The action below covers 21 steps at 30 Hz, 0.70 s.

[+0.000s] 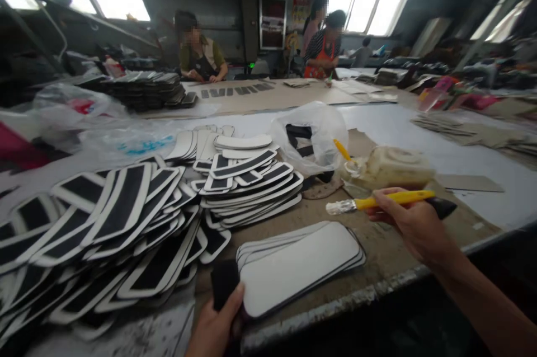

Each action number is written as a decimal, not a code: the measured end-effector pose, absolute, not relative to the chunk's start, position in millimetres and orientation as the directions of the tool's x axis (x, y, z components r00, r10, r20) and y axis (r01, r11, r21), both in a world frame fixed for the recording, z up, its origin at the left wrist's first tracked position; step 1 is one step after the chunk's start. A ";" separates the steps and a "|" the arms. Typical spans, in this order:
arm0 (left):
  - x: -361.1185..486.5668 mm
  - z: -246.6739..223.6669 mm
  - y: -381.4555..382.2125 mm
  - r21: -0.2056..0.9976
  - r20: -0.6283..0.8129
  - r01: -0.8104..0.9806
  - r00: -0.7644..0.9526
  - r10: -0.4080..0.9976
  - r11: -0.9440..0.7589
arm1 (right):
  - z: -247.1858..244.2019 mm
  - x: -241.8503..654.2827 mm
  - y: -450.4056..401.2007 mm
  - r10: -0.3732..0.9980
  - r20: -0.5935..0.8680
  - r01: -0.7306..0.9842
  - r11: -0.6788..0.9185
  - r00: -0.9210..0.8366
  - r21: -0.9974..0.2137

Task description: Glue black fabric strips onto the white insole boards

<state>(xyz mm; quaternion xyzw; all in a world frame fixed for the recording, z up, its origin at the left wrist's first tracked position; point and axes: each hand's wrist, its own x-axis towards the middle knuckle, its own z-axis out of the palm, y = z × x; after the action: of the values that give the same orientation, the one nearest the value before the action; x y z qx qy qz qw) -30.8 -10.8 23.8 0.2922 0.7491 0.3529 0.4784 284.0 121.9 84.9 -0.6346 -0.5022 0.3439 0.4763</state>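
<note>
Our left fingers [230, 305], grip unclear, are touching oblong white panels [302, 267]; past their right end, right fingers [391, 207] are clasping a yellow-handled brush [361, 203].

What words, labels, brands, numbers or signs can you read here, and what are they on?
None are readable.
Wall poster: too small and blurred.
Plastic bag with blue marks: too blurred to tell whether they are lettering.
Yellow brush in the right hand: no lettering discernible.

The left edge crops the panel pile [121, 206], the bottom edge the left hand [215, 320].
</note>
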 end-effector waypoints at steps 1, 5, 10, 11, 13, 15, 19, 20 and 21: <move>-30.3 24.0 -11.2 0.802 -0.577 -0.032 -0.303 0.759 0.597 | 83.0 266.9 108.1 0.986 0.000 0.251 -0.043 0.169 -0.967; -31.8 26.8 -11.4 0.810 -0.586 -0.183 -0.211 0.782 0.557 | 78.6 203.0 66.3 0.989 -0.127 0.189 -0.110 -0.081 -0.976; -34.6 24.5 -13.9 0.815 -0.576 -0.188 -0.158 0.802 0.548 | 68.9 162.4 47.7 0.951 -0.209 0.183 -0.168 -0.230 -0.969; -34.9 23.3 -14.3 0.822 -0.564 -0.193 -0.153 0.811 0.535 | 67.3 159.3 46.9 0.948 -0.216 0.198 -0.171 -0.236 -0.965; -35.0 21.5 -14.8 0.833 -0.547 -0.199 -0.155 0.822 0.517 | 65.4 155.9 46.5 0.947 -0.221 0.237 -0.165 -0.234 -0.957; -34.4 21.1 -14.9 0.835 -0.545 -0.201 -0.173 0.820 0.513 | 65.4 155.5 47.1 0.951 -0.221 0.285 -0.155 -0.215 -0.946; -31.4 21.5 -15.3 0.836 -0.546 -0.201 -0.208 0.812 0.510 | 67.8 164.4 49.9 0.974 -0.165 0.384 -0.094 -0.156 -0.918; -30.5 21.4 -15.5 0.837 -0.544 -0.203 -0.215 0.811 0.508 | 68.3 168.9 50.6 0.979 -0.145 0.404 -0.077 -0.140 -0.911; -29.7 21.0 -15.9 0.837 -0.544 -0.203 -0.222 0.809 0.507 | 68.7 174.0 51.3 0.984 -0.129 0.423 -0.065 -0.125 -0.904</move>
<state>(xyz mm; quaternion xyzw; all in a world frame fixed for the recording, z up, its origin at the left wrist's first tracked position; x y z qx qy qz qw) -29.7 -15.9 21.0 0.2339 0.6475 0.4377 0.5783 174.0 51.3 68.7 -0.5806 -0.6058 0.4419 0.3173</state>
